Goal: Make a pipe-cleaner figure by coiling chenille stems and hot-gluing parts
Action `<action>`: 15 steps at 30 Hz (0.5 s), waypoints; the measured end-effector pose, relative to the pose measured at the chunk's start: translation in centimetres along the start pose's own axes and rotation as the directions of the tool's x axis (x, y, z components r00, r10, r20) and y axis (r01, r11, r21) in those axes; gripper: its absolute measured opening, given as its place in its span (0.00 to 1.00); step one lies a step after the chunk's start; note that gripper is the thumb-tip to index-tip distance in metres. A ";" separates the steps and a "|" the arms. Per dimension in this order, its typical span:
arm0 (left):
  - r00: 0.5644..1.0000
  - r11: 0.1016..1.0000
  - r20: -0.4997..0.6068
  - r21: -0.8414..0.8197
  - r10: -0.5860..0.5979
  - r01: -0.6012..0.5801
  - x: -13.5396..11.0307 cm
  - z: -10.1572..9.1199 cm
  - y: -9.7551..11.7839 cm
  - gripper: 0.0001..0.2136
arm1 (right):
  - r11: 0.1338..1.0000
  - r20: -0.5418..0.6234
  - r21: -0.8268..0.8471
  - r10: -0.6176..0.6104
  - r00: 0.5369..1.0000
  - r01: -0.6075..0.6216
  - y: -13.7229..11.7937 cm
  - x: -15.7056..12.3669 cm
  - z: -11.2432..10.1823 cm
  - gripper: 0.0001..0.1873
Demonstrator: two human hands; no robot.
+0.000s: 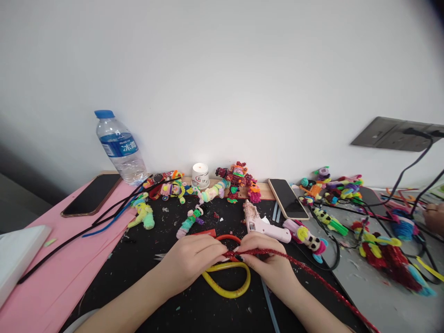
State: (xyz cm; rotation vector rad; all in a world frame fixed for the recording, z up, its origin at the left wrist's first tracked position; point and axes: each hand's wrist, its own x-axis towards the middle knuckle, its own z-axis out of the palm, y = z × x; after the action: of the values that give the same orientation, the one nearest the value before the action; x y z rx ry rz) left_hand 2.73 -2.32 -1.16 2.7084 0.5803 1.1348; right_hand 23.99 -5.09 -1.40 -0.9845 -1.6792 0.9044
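A red glittery pipe cleaner (314,273) runs between my two hands, and its long end trails to the lower right. My left hand (194,259) pinches it near the middle of the mat. Close beside it, my right hand (268,261) is closed on the same strand; the fingers hide the exact spot they grip. Under the hands lie scissors, with a yellow handle loop (229,295) in front, an orange-red loop partly covered behind, and blade tips showing left of my left hand. A pale pink glue gun (267,227) rests just beyond my right hand.
Pipe-cleaner figures line the wall, including a dark red one (237,178). A water bottle (120,148), paper cup (200,175), black phone (92,194) and second phone (288,199) stand or lie around. Cables cross both sides. Another person's hand (434,217) shows at far right.
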 end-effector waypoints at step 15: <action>0.989 0.984 -0.039 -0.112 -0.141 0.136 -0.7 0.7 0.1 0.07 | 0.998 -0.027 -0.056 -0.031 0.999 0.029 -0.3 0.0 0.1 0.04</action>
State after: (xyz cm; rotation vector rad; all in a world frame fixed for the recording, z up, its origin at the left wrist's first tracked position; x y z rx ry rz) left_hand 2.84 -2.65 -2.06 2.5131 0.6805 1.1606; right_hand 23.86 -5.18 -1.18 -1.0017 -1.6991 0.8247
